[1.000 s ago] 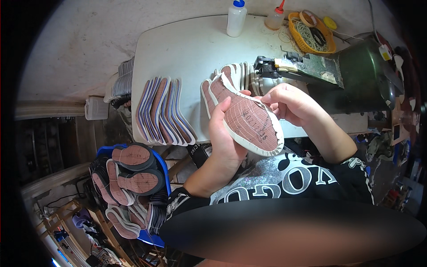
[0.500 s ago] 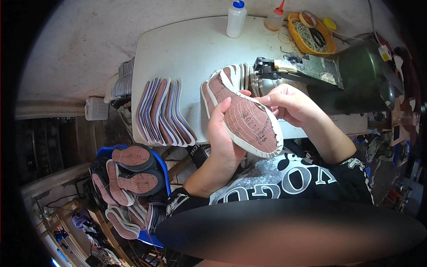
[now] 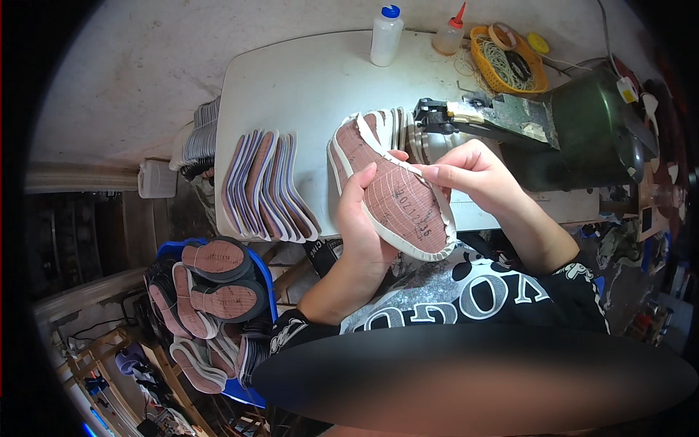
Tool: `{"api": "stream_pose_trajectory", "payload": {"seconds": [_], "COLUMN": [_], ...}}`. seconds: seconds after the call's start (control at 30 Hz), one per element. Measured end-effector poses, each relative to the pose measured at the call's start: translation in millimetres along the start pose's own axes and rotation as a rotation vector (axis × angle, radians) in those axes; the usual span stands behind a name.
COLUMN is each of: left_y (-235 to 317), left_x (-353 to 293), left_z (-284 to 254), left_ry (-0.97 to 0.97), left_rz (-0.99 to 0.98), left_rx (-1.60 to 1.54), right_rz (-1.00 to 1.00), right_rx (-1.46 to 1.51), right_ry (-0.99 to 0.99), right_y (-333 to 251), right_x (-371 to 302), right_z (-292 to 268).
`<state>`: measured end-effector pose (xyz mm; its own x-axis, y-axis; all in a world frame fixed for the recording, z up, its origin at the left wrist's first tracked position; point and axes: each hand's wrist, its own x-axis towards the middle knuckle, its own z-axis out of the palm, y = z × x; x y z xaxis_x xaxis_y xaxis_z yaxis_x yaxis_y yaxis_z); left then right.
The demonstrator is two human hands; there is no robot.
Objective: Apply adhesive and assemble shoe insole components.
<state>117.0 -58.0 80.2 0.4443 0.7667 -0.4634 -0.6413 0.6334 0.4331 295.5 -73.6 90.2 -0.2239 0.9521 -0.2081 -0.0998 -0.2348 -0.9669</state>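
Note:
A brownish-pink insole point(image 3: 397, 188) with a white, pleated rim and dark marks on its face is held up over the near edge of the table. My left hand point(image 3: 360, 226) wraps round its left side, thumb on top and the other fingers mostly hidden underneath. With thumb and fingertips, my right hand point(image 3: 473, 175) pinches the rim on the insole's right side. Just beyond my hands, a row of similar white-edged insoles point(image 3: 397, 125) stands on the table, partly covered by the held one.
More insoles point(image 3: 266, 182) lean in a row on the white table point(image 3: 306, 80). A dark green machine point(image 3: 517, 120) reaches in from the right. Along the back are a white bottle point(image 3: 386, 38), a red-tipped bottle point(image 3: 448, 36) and a yellow basket point(image 3: 535, 80). A blue crate point(image 3: 268, 284) of soles stands lower left.
The held insole has shifted slightly left within the view. My right hand's pinch has moved a little left and down along the rim, while my left hand keeps its grip.

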Motion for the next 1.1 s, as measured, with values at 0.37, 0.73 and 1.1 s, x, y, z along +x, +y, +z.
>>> {"api": "stream_pose_trajectory", "payload": {"seconds": [0.37, 0.73, 1.1], "left_y": [2, 3, 4], "left_x": [-1, 2, -3], "left_z": [-5, -11, 2], "left_ry": [-0.111, -0.213, -0.06], "left_rz": [0.058, 0.073, 0.086], "left_rx": [0.007, -0.112, 0.042], "right_rz": [0.018, 0.071, -0.034], "right_rx": [-0.21, 0.121, -0.085], "right_ry": [-0.107, -0.176, -0.052], "right_y": [-17, -2, -20], "right_x": [4, 4, -2], "right_z": [-5, -8, -7]}}
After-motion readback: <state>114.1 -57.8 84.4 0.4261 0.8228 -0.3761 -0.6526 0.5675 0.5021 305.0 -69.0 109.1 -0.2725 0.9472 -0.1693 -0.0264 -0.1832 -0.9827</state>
